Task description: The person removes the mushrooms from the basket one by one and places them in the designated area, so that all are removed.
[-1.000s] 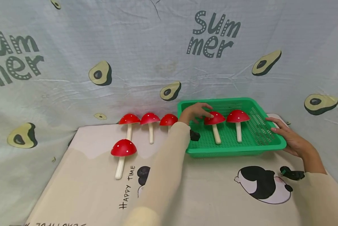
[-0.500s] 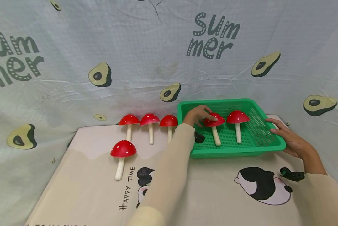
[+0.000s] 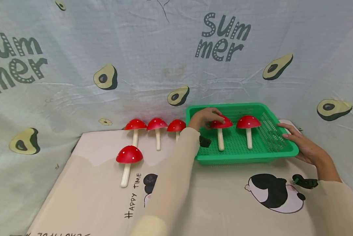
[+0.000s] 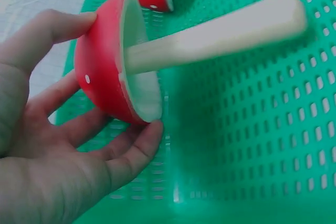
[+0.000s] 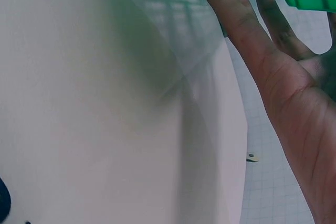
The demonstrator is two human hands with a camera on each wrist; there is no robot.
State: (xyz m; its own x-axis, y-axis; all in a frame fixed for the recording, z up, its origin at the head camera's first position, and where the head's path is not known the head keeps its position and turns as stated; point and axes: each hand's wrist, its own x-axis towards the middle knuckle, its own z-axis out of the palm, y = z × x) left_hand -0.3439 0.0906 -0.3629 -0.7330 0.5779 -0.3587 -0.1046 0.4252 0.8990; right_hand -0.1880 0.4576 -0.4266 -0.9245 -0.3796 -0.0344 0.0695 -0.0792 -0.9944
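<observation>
My left hand [image 3: 206, 118] is over the left part of a green plastic basket [image 3: 238, 156]. Its thumb and fingers hold the red, white-dotted cap of a toy mushroom [image 4: 105, 61], whose pale stem lies over the mesh floor. A second toy mushroom [image 3: 248, 122] lies in the basket, to the right of the held one. At the basket's right end, my right hand [image 3: 304, 144] grips the rim, thumb on top. The right wrist view shows fingers of the right hand [image 5: 283, 77] under the basket, against its green underside.
Outside the basket to the left, a row of toy mushrooms [image 3: 156, 124] lies along the back of the table [image 3: 85, 196]. Another toy mushroom [image 3: 129, 154] lies nearer the front. A printed cloth [image 3: 141, 49] hangs behind the table.
The left hand has taken hold of the left mushroom in the basket. That mushroom has shifted slightly left and its stem has turned straighter. The right hand stays at the rim.
</observation>
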